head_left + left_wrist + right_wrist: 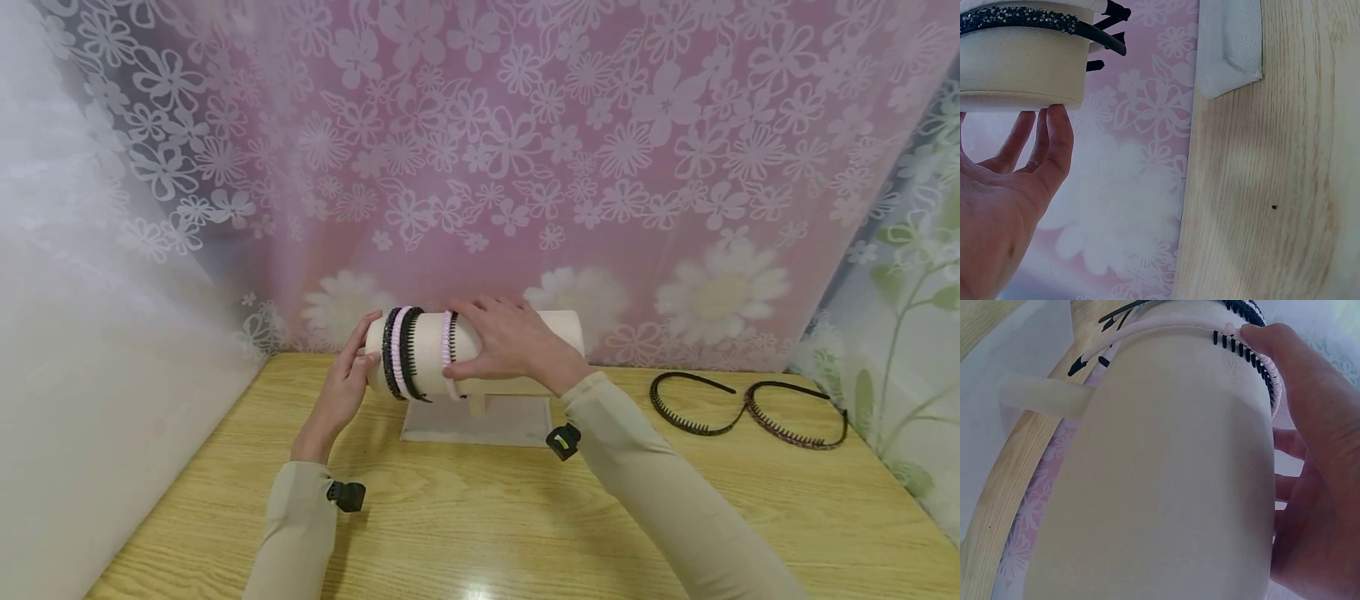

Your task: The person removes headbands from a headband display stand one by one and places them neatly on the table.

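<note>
A cream padded display roll (525,386) lies sideways on a short post above a pale base (480,421). At its left end, my left hand (348,390) touches the roll with extended fingers, seen against the end face in the left wrist view. Near that end sit a black sparkly headband (1029,19), a pink headband (400,367) and a black toothed headband (408,354). My right hand (510,342) reaches over the roll and holds another pink headband (1172,324) with dark teeth, its thumb on the band's edge. The far fingertips are hidden behind the roll.
Two dark toothed headbands lie on the wooden table (450,517) at the right: a black one (693,429) and a patterned one (795,437), touching each other. A pink floral curtain (525,167) hangs behind the roll.
</note>
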`<state>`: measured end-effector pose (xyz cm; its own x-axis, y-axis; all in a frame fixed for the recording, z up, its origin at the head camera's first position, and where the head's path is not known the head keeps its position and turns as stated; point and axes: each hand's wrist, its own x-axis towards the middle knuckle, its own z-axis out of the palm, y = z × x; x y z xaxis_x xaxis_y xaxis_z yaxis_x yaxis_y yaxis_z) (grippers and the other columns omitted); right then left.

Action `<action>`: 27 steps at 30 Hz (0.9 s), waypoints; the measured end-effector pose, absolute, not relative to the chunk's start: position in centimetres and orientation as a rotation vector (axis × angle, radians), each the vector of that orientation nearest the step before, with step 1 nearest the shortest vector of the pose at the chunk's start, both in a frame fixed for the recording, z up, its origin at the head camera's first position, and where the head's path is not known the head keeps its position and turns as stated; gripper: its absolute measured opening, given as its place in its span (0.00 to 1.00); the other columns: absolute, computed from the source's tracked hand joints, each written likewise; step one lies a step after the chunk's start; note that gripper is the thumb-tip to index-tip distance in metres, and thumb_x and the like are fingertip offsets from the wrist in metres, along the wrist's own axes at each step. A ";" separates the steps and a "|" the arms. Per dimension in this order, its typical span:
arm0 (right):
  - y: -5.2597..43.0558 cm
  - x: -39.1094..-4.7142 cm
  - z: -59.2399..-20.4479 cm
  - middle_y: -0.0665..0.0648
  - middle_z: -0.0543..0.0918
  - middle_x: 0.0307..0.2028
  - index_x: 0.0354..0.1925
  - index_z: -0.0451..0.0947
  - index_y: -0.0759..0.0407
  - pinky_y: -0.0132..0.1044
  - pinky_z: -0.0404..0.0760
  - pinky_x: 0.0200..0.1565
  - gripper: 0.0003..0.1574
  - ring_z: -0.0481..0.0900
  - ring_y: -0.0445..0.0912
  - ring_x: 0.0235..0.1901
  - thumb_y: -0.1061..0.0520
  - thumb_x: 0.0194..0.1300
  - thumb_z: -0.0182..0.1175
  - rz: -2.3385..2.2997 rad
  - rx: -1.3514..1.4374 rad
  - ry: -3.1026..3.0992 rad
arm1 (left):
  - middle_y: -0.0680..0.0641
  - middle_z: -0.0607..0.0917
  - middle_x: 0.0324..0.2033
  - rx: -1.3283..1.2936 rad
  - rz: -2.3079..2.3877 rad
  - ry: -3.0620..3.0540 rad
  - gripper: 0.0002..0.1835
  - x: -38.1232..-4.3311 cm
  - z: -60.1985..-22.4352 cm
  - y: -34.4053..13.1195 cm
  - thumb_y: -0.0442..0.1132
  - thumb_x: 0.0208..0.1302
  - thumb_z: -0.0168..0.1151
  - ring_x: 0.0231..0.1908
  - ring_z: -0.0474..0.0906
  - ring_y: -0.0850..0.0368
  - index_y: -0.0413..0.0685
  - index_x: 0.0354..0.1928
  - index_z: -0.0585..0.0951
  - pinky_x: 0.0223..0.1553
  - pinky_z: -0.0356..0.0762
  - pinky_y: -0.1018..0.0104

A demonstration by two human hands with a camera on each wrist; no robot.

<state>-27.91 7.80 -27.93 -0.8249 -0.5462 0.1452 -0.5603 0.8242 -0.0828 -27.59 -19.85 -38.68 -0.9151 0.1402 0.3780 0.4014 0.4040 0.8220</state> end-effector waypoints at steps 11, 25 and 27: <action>8.7 -27.7 -27.8 0.59 0.67 0.75 0.79 0.58 0.43 0.65 0.67 0.68 0.63 0.65 0.59 0.74 0.20 0.54 0.64 0.186 0.851 -2.904 | 0.47 0.70 0.72 -0.488 -1.517 -2.416 0.29 -27.7 -38.7 -19.8 0.47 0.81 0.42 0.57 0.74 0.48 0.87 0.77 0.56 0.50 0.73 0.54; 9.4 -27.4 -27.8 0.58 0.69 0.73 0.78 0.59 0.42 0.64 0.70 0.66 0.62 0.67 0.58 0.73 0.21 0.53 0.64 0.201 0.835 -2.890 | 0.48 0.69 0.74 -0.488 -1.519 -2.410 0.29 -27.6 -38.8 -19.8 0.47 0.81 0.42 0.60 0.75 0.47 0.82 0.78 0.56 0.52 0.72 0.50; 9.6 -27.4 -27.8 0.58 0.69 0.73 0.78 0.58 0.42 0.64 0.70 0.66 0.62 0.66 0.57 0.73 0.21 0.53 0.65 0.202 0.837 -2.887 | 0.49 0.69 0.74 -0.489 -1.511 -2.411 0.29 -27.7 -38.8 -19.8 0.47 0.81 0.42 0.59 0.74 0.48 0.83 0.78 0.56 0.51 0.71 0.51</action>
<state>-27.43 9.60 -27.80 -0.8381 -0.5216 0.1599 -0.5387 0.8374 -0.0924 -27.66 -19.82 -38.79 -0.9113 0.1463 0.3848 0.4101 0.4046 0.8174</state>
